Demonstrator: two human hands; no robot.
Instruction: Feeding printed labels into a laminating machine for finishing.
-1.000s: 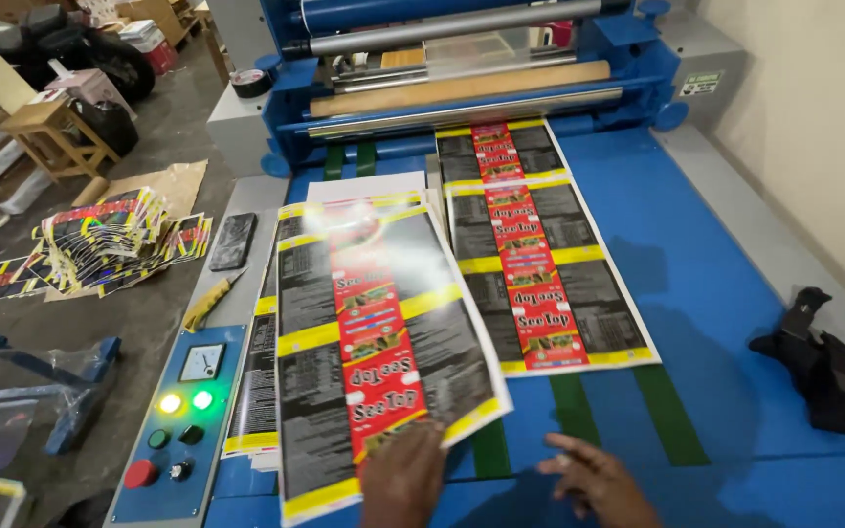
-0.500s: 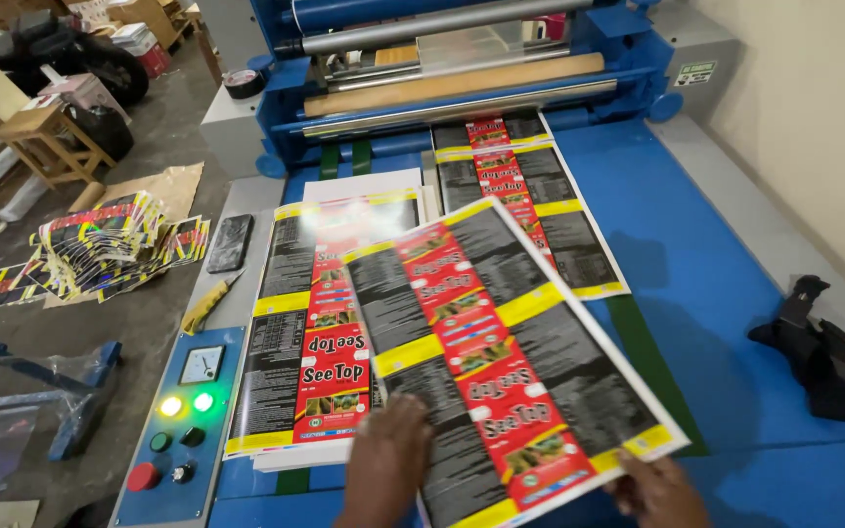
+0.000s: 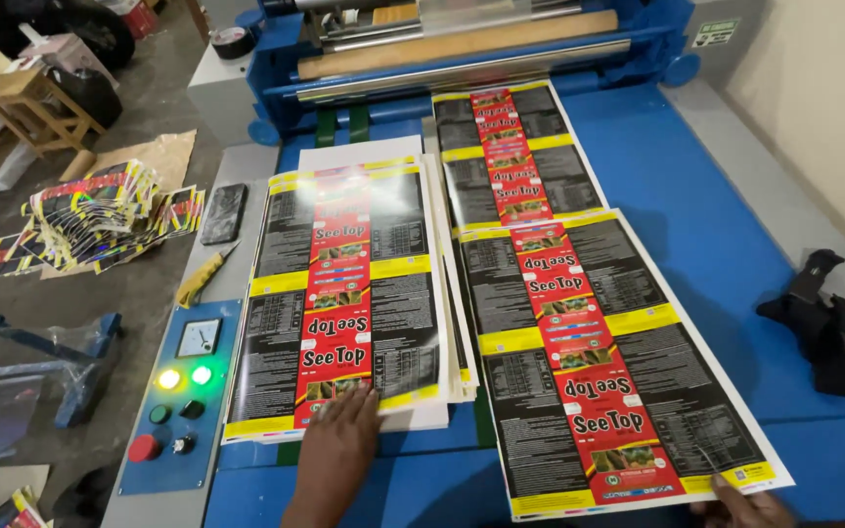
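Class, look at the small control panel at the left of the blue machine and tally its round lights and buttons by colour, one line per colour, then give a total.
Yellow light: 1
Green light: 1
Dark buttons: 3
Red button: 1
Total: 6

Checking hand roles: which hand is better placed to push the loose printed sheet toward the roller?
Probably the right hand: it touches the loose glossy printed sheet at its near edge; the left hand rests on the stack.
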